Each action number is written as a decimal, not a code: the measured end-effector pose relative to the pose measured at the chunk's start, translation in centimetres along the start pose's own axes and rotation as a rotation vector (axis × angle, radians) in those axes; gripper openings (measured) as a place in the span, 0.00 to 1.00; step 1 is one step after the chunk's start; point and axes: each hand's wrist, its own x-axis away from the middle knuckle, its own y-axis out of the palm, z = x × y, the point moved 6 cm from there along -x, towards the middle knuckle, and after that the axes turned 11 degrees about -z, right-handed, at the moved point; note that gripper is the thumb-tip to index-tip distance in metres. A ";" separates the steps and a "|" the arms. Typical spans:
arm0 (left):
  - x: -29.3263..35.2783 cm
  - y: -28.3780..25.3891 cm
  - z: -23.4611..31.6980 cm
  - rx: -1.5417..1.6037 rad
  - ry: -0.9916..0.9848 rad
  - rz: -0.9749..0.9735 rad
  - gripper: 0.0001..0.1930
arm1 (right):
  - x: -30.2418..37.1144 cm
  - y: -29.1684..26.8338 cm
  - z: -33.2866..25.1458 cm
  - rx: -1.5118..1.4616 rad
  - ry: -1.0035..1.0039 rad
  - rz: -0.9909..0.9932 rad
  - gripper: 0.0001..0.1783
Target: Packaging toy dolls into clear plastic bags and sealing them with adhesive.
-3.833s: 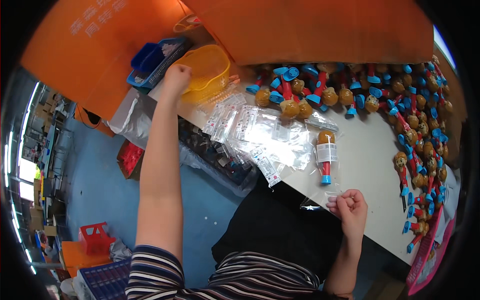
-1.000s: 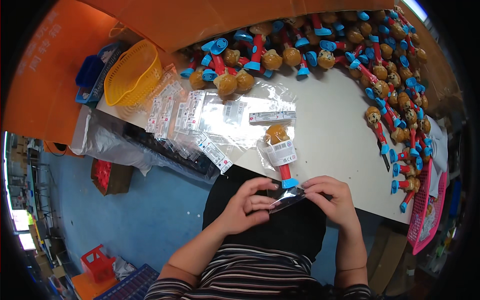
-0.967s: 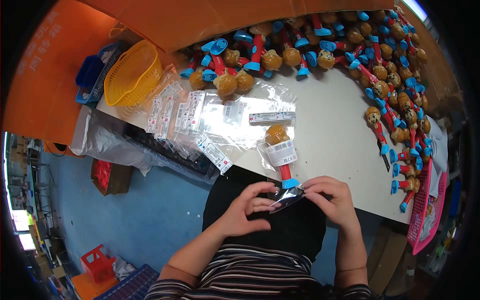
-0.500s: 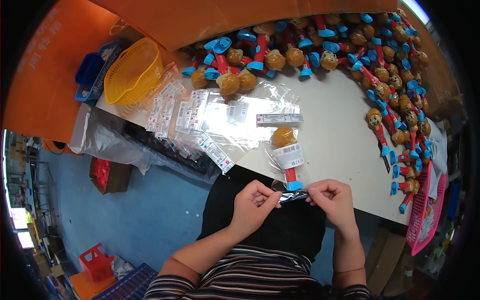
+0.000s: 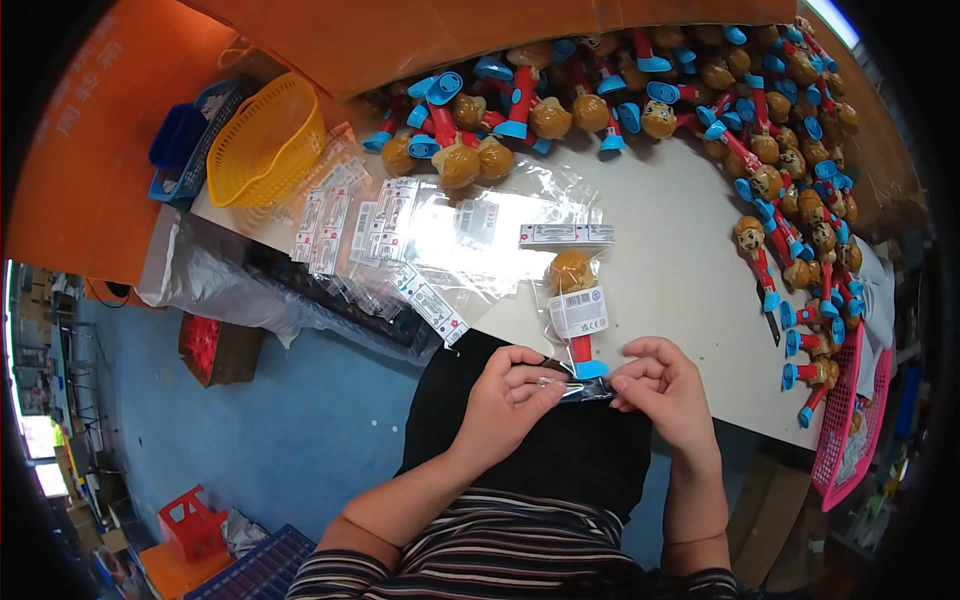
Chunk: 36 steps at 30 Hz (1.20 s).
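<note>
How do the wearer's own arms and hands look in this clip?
Left hand and right hand are gloveless, five-fingered; the forearms are bare, with no watch visible. Dark sleeves with pale stripes end near the elbows.

Bright colours around the counter (image 5: 665, 265)
A yellow basket (image 5: 262, 150) sits at ten o'clock, a pink basket (image 5: 838, 440) at four, a blue crate (image 5: 255, 562) at seven.
</note>
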 end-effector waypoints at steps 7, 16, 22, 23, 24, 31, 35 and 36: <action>-0.4 -0.7 -0.3 -0.005 -0.005 -0.014 0.13 | -0.1 -0.5 1.1 0.056 0.051 -0.019 0.11; -0.2 0.5 0.8 0.000 -0.090 -0.123 0.14 | 2.6 1.8 -2.5 0.642 -0.386 0.317 0.20; -0.6 0.6 0.9 -0.056 -0.084 -0.078 0.16 | 1.7 4.4 -2.6 1.039 -0.533 0.344 0.30; -0.6 0.8 0.9 -0.057 -0.084 -0.077 0.16 | 1.6 4.5 -2.5 1.039 -0.534 0.343 0.30; -0.8 1.1 0.8 -0.042 -0.087 -0.098 0.16 | 1.6 4.6 -2.4 1.050 -0.537 0.369 0.28; -1.6 2.1 0.3 0.042 -0.065 -0.155 0.19 | 2.2 4.4 -3.1 1.130 -0.476 0.479 0.23; -2.0 1.7 1.4 -0.108 -0.059 -0.128 0.23 | 1.7 3.7 -2.0 1.108 -0.519 0.396 0.23; -2.3 1.5 1.9 -0.145 -0.041 -0.099 0.25 | 1.7 3.6 -2.1 1.100 -0.542 0.389 0.23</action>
